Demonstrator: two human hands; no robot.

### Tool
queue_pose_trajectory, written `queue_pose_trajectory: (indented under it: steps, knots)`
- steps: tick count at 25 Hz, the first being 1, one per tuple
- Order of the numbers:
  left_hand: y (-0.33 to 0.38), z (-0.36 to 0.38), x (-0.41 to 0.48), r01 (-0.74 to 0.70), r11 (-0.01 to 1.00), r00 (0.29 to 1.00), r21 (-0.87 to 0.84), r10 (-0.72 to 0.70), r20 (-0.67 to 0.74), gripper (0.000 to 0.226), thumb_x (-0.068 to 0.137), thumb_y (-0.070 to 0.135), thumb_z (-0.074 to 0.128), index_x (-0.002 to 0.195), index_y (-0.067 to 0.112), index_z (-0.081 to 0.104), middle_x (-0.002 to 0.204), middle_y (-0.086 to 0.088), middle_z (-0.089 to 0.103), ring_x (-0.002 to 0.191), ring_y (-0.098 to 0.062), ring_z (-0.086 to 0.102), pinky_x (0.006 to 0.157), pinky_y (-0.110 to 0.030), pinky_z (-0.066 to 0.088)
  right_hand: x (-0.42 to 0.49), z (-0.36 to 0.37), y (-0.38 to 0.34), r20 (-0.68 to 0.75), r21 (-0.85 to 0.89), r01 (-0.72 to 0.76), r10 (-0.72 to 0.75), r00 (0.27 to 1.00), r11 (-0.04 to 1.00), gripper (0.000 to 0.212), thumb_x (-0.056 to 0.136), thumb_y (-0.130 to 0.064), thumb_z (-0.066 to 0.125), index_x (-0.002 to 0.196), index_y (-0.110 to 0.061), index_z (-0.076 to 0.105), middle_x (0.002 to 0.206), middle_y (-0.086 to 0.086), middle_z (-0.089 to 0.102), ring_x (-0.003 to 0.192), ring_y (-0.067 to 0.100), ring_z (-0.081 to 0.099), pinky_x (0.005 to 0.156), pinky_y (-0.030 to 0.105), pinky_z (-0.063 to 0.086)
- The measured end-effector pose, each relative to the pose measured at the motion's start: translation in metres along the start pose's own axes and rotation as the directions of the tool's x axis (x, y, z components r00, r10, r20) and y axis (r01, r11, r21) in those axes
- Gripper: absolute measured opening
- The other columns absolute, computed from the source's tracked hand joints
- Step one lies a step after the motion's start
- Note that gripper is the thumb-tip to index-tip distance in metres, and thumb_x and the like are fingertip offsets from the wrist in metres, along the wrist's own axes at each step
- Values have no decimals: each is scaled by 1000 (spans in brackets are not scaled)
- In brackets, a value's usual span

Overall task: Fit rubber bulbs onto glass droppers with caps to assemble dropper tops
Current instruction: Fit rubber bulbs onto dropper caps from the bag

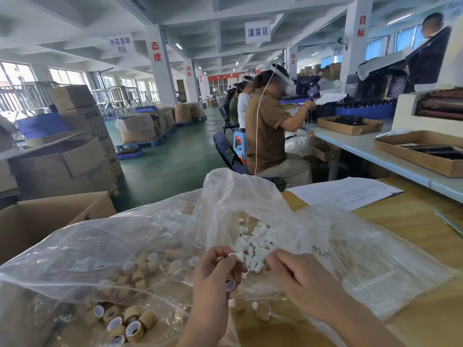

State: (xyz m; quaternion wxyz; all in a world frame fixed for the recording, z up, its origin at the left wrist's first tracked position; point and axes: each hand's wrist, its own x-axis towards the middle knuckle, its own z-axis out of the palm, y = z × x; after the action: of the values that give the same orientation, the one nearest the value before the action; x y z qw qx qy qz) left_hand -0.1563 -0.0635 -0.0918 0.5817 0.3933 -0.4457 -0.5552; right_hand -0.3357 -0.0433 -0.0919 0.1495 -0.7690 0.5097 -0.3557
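Bulb in hand: a white rubber bulb [236,256] is pinched between the thumb and fingertips of the left hand [215,274], just in front of the loose pile.
Cap in hand: a tan cap [230,284] sits lower in the same hand, tucked under the curled fingers with its white-lined opening facing the camera. Bulb and cap are not yet joined.
Done so far: one finished dropper top [261,310] lies on the worktop [413,234] below the hands, with bulb, cap and glass tube together. A second seems to lie just to its left, but plastic blurs it.
Left to do: a great deal, by my reading. The pile of bulbs [253,244] and the bag of caps [125,319] are both well stocked.
Left hand pose: palm turned inward, fingers curled, grasping both parts.
Right hand pose: the right hand [298,276] shows its back, fingertips bent toward the bulb and close to it. Whether they grip anything I cannot tell.
Around: a crumpled plastic bag [225,196] rises behind the pile, a paper sheet [343,194] lies beyond, and a cardboard box [50,216] stands at the left.
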Motion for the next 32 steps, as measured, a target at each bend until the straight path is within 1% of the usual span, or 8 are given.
queue_pose_trajectory:
  steps: [3, 8, 10, 13, 16, 19, 24, 32]
  knots:
    - [-1, 2, -1, 55, 996, 998, -68, -54, 20, 34, 89, -2, 50, 64, 16, 66, 61, -17, 60, 43, -16, 44, 41, -22, 32, -2, 6, -5, -9, -8, 34, -34, 999, 999, 20, 98, -36, 46, 94, -28, 64, 58, -9, 51, 50, 10, 44, 50, 19, 29]
    - [-7, 3, 1, 85, 993, 996, -86, -85, 2, 31, 88, 3, 53, 66, 15, 70, 60, -16, 58, 36, -15, 40, 41, -23, 26, -1, 7, -11, -39, -45, 55, -57, 998, 997, 23, 94, -47, 43, 112, -40, 56, 82, -19, 60, 74, 4, 56, 60, 16, 41]
    - [-9, 2, 3, 86, 993, 996, -77, -86, 4, 27, 87, 5, 55, 67, 14, 70, 59, -16, 58, 36, -15, 40, 41, -23, 25, -1, 6, -11, -66, -28, 60, -62, 996, 998, 26, 92, -50, 42, 114, -44, 54, 82, -27, 58, 77, 1, 56, 63, 13, 41]
    - [-10, 3, 2, 77, 995, 997, -57, -76, 23, 9, 75, 17, 64, 70, 11, 70, 60, -14, 58, 37, -15, 41, 44, -24, 23, 0, 6, -8, -73, -53, 80, -84, 994, 995, 24, 93, -51, 40, 105, -41, 58, 76, -16, 56, 73, 7, 54, 59, 16, 40]
    - [-12, 1, 2, 70, 997, 997, -40, -69, 31, 16, 66, 27, 68, 72, 12, 71, 61, -11, 59, 38, -15, 41, 47, -24, 22, 1, 6, -3, -78, -75, 101, -106, 991, 992, 29, 93, -52, 37, 92, -33, 59, 70, -7, 52, 67, 13, 50, 56, 22, 38]
    - [-12, 1, 2, 62, 997, 997, -39, -60, 48, 13, 67, 27, 69, 71, 15, 70, 62, -10, 60, 37, -15, 42, 48, -24, 21, 1, 8, -1, -66, -78, 107, -112, 991, 991, 34, 93, -51, 35, 82, -27, 56, 66, -4, 49, 62, 14, 47, 53, 24, 34]
    - [-12, -1, 2, 58, 998, 994, -28, -55, 91, 15, 69, 26, 69, 74, 13, 72, 64, -8, 60, 37, -14, 43, 42, -21, 24, -1, 11, 0, -35, -57, 91, -93, 995, 994, 37, 93, -50, 35, 80, -22, 55, 65, -1, 49, 59, 17, 45, 50, 22, 28]
    - [-14, -2, 1, 16, 1000, 993, 7, -17, 119, 15, 70, 24, 68, 77, 12, 73, 64, -7, 59, 38, -14, 41, 38, -19, 28, -1, 11, 0, 26, 24, 31, -32, 999, 999, 32, 97, -39, 44, 75, -18, 54, 62, 2, 48, 54, 13, 40, 52, 23, 28]
